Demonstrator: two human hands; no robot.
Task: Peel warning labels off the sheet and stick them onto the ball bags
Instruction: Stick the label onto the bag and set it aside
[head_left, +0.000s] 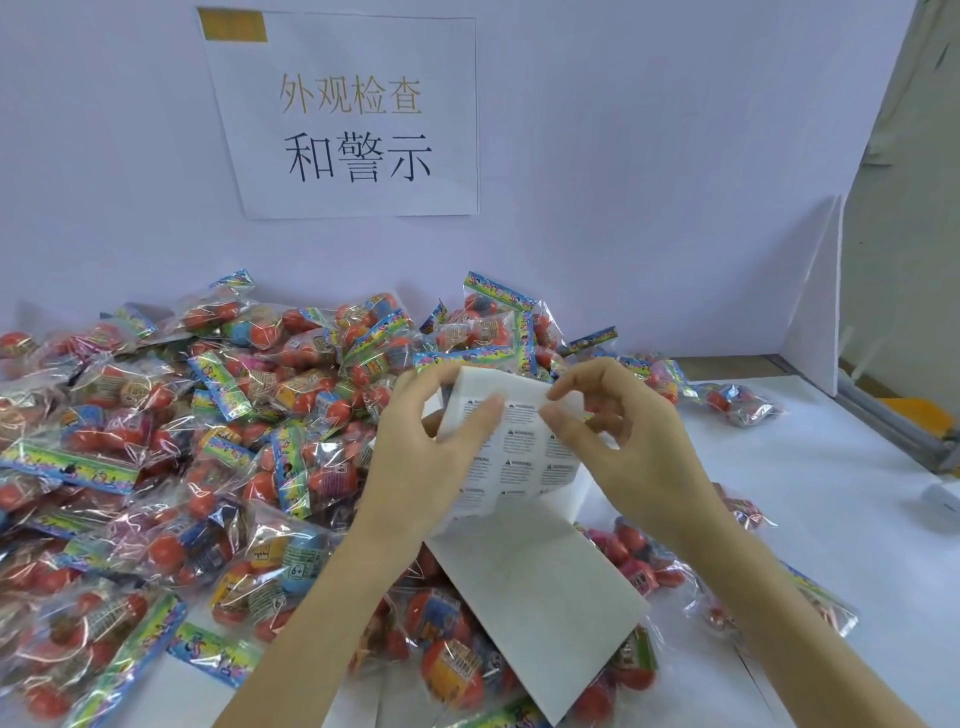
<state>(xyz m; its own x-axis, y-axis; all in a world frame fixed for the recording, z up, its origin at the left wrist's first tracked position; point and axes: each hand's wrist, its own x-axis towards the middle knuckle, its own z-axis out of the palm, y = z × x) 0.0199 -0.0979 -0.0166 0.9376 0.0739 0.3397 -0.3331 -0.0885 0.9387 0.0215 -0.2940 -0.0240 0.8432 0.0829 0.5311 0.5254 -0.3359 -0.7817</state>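
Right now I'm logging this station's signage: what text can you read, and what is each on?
"外观检查": upper line of the paper sign on the wall.
"和警示": lower line of that sign.
"WARNING": heading on labels of the label sheet, which the left hand holds; the text under it is too small to read.
"6+": on a ball bag.
Other bag print is too blurred to read.
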